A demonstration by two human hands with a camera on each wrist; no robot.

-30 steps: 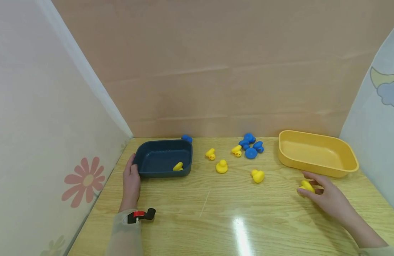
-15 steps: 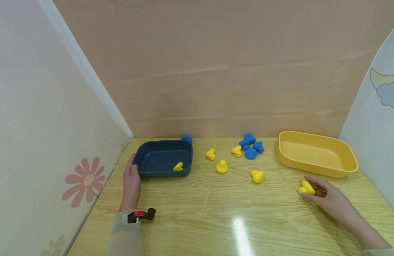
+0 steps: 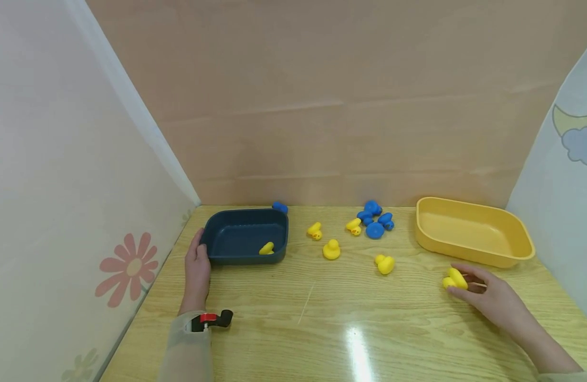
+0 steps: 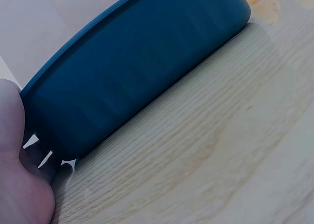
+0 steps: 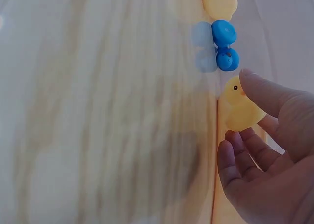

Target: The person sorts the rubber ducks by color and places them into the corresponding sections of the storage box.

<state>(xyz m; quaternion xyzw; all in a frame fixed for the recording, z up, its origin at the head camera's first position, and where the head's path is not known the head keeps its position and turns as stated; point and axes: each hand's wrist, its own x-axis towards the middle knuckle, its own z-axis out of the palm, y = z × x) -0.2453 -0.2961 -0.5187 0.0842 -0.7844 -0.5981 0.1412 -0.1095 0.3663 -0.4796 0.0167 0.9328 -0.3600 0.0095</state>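
Note:
In the head view, my left hand [image 3: 196, 265] rests against the outer near-left corner of a dark blue tray [image 3: 245, 260]. The left wrist view shows the thumb beside the tray's wall [image 4: 137, 52], with fingers partly hidden behind its corner. A yellow rubber duck [image 3: 266, 248] lies inside. On the right, my right hand [image 3: 496, 297] pinches another yellow rubber duck [image 3: 457, 278] in front of the yellow tray [image 3: 470, 253]. The right wrist view has the thumb [image 5: 270, 94] over this duck's [image 5: 240, 113] side and the lower fingers loosely bent beneath.
Between the trays several yellow ducks [image 3: 331, 249] are scattered on the wooden table [image 3: 322, 307]. Several blue ducks [image 3: 375, 229] cluster near the back wall [image 3: 341, 132]. A single blue duck [image 3: 280, 207] sits behind the dark tray. Patterned side walls flank the table.
The duck in my right hand has turned a little between the fingers, and that hand has drawn slightly towards me. My left hand and the dark tray stay in place.

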